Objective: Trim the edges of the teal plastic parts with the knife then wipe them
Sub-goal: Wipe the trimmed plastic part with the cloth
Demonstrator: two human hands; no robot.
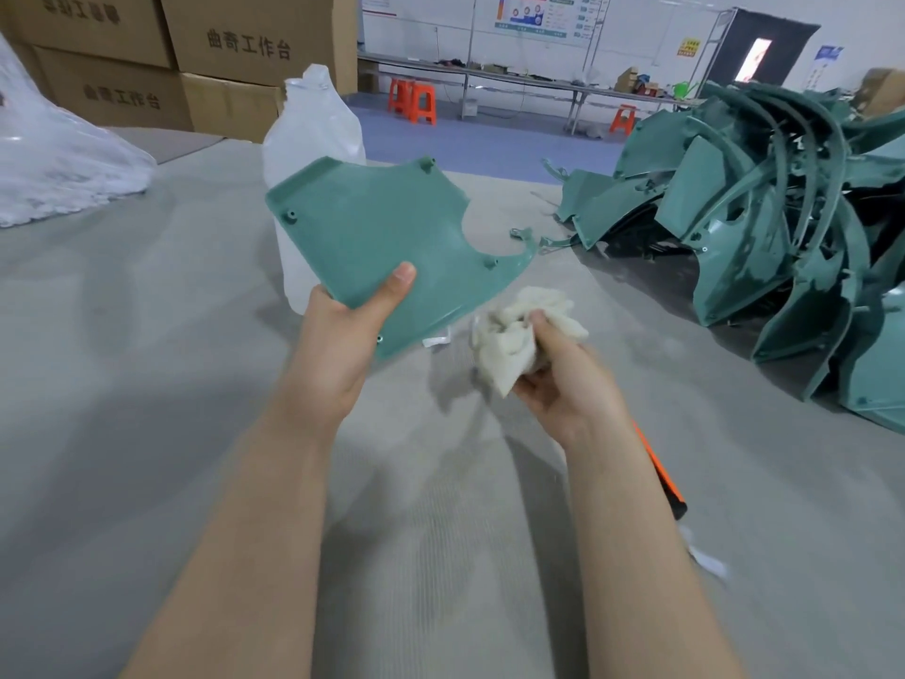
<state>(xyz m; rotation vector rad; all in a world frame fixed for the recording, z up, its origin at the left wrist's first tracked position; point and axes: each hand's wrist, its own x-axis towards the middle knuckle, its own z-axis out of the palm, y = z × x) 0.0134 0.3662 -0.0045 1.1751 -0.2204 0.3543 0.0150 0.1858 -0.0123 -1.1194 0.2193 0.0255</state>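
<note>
Grey matting [147, 384] is being used as the work surface; 1 teal part [382, 237] is being held above it, tilted, by the left hand [343, 345], thumb pressed on top and fingers hidden beneath; a rag [519, 335] is being gripped in the curled fingers of the right hand [563, 379], just beside the part's near edge; a pile [759, 227] of parts is lying at the right; an orange tool [658, 475] is being partly hidden by the right forearm.

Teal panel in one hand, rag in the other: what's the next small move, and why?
Probably bring the cloth onto the teal part and start wiping: the left hand holds the part up by a corner, the right hand grips the cloth just beside its lower edge, and the knife lies set down.
</note>
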